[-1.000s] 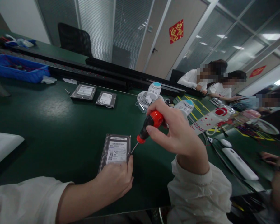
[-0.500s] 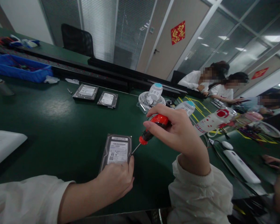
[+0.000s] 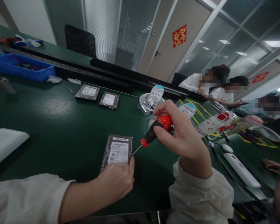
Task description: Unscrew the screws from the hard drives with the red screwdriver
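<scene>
A hard drive (image 3: 119, 150) lies label side up on the green table, its near end covered by my left hand (image 3: 116, 179). The fingers of that hand are closed around the drive's near part, with one finger along its right edge. My right hand (image 3: 177, 132) grips a red and black screwdriver (image 3: 151, 133) by its handle. The screwdriver slants down to the left, and its tip meets the right side of the drive close to my left fingertip. Whether the tip sits in a screw is too small to tell.
Two more hard drives, one (image 3: 87, 92) left of the other (image 3: 109, 100), lie farther back. A white fan (image 3: 154, 98) stands behind my right hand, with a printed bottle (image 3: 214, 123) to the right. A blue bin (image 3: 23, 68) is at the far left. Other people sit at the right.
My right hand's fingers have shifted on the screwdriver handle, with the thumb now farther back and more of the black grip showing. The left hand and the drive keep their places.
</scene>
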{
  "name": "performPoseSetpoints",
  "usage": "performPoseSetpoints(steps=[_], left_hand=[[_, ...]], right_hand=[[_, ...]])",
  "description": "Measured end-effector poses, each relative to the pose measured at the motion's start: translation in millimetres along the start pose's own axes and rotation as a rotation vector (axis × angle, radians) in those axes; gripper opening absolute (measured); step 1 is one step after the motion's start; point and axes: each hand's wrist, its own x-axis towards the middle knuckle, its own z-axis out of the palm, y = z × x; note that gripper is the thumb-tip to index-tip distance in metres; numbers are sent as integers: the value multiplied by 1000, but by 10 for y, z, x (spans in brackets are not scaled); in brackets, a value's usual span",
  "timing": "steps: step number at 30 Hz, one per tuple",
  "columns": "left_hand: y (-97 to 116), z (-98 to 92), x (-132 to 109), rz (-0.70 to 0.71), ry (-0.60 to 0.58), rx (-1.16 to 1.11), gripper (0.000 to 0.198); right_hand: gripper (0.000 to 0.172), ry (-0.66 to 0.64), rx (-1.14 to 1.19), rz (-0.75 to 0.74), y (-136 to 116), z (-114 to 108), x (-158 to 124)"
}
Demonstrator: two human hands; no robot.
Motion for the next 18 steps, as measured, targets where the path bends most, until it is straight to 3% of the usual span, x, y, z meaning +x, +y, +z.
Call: performPoseSetpoints(steps=[4, 7, 9, 11, 14, 18], left_hand=[[-6, -5, -2, 4, 13, 7, 54], [-5, -8, 1, -20, 18, 3, 56], [-2, -6, 7, -28, 13, -7, 57], [-1, -2, 12, -30, 14, -10, 57], [-5, 3, 15, -29, 18, -4, 56], [-8, -16, 12, -25, 7, -17, 57]], right_hand=[[13, -17, -28, -34, 9, 5, 5], [23, -9, -83, 25, 17, 26, 20], [20, -11, -62, 34, 21, 26, 24], [13, -27, -1, -7, 23, 11, 24], [17, -53, 41, -69, 26, -7, 20], [15, -11, -16, 5, 24, 15, 15]])
